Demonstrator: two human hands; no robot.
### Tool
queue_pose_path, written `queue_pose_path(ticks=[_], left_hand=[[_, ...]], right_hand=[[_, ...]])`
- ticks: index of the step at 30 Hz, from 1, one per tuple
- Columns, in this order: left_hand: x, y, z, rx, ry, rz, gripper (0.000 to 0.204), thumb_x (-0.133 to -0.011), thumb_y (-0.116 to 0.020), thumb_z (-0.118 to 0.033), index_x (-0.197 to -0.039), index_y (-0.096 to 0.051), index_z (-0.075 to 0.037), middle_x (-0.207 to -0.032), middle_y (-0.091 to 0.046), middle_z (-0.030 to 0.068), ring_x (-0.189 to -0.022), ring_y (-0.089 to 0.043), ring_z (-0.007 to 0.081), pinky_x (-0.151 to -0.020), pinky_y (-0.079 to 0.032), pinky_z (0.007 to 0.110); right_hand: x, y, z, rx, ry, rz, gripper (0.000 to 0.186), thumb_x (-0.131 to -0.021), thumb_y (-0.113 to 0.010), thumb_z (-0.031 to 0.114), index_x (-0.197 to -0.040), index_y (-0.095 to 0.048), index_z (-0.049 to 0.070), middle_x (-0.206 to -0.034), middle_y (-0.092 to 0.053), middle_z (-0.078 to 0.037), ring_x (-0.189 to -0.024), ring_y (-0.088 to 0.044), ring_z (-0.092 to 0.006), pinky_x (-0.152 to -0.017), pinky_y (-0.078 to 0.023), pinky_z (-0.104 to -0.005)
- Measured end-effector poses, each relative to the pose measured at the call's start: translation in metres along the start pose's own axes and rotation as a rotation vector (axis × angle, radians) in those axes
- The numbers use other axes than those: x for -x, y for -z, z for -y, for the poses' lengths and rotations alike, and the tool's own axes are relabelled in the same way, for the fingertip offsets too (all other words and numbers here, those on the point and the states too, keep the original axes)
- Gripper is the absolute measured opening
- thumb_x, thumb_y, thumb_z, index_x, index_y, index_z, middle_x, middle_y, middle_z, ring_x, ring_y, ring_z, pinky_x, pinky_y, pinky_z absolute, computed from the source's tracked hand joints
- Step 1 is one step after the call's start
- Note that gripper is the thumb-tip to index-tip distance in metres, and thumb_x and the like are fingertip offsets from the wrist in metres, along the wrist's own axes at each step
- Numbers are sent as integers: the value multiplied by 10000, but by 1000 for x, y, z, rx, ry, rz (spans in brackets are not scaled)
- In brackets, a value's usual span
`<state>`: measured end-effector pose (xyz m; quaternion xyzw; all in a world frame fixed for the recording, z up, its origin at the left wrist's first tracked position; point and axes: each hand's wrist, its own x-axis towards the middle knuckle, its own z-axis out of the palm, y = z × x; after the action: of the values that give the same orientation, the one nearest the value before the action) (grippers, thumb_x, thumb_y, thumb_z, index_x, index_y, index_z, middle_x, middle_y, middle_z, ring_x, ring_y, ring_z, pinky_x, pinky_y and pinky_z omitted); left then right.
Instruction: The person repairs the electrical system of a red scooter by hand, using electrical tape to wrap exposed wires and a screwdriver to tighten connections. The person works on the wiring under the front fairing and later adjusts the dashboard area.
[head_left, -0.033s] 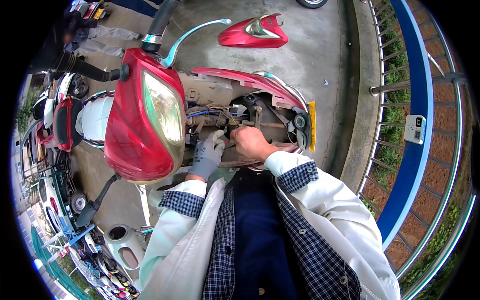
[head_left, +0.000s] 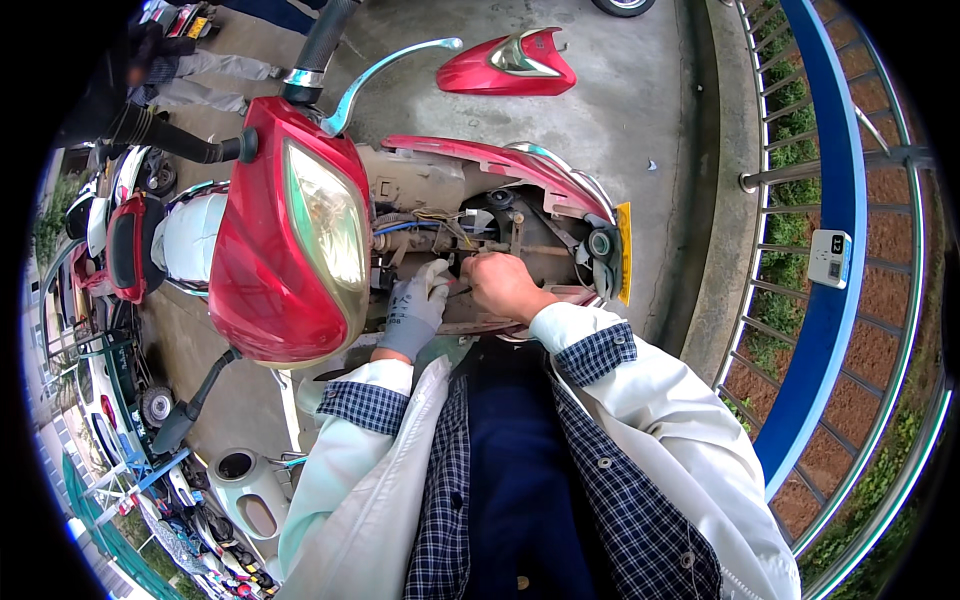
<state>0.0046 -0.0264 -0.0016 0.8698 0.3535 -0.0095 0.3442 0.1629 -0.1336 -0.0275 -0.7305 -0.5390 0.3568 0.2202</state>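
Where both forearms meet inside opened scooter front (head_left: 500, 215): left hand (head_left: 415, 305), grey-gloved, fingers curled against wire bundle (head_left: 430, 225), grasp unclear. Right hand (head_left: 500, 285), bare, closed on thin dark tool (head_left: 460, 292), shaft lying leftward toward glove. Beyond: loose red panel (head_left: 510, 65) on concrete.

You wear a pale, off-white jacket over a navy-and-white checked shirt whose cuffs fold back over the jacket sleeves. Your left hand (head_left: 415, 305) has a grey knitted work glove; your right hand (head_left: 503, 285) is bare.
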Motion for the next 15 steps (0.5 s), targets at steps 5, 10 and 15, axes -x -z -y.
queue_pose_path(ticks=[5, 10, 15], left_hand=[[-2, 2, -9, 0, -17, 56, 360, -856, -634, -105, -1215, -616, -82, -961, -725, 129, -913, -659, 364, -848, -502, 455], [5, -5, 2, -124, -115, 21, 345, -840, -654, -107, -1183, -631, -80, -941, -730, 112, -888, -657, 356, -846, -496, 449], [0, 0, -11, -96, -44, 79, 367, -821, -679, -95, -1183, -632, -62, -928, -728, 120, -875, -669, 336, -842, -507, 432]], right_hand=[[6, -17, -19, 32, 145, -102, 244, -750, -612, 88, -983, -679, 60, -962, -658, -148, -1003, -627, -330, -869, -520, -414], [1, -19, -14, 122, 179, -29, 184, -778, -623, 86, -948, -681, 45, -1052, -653, -118, -1092, -606, -295, -903, -529, -397], [8, -23, -22, 26, 186, -37, 218, -807, -617, 90, -1011, -652, 24, -1071, -644, -145, -1079, -606, -321, -919, -516, -410]])
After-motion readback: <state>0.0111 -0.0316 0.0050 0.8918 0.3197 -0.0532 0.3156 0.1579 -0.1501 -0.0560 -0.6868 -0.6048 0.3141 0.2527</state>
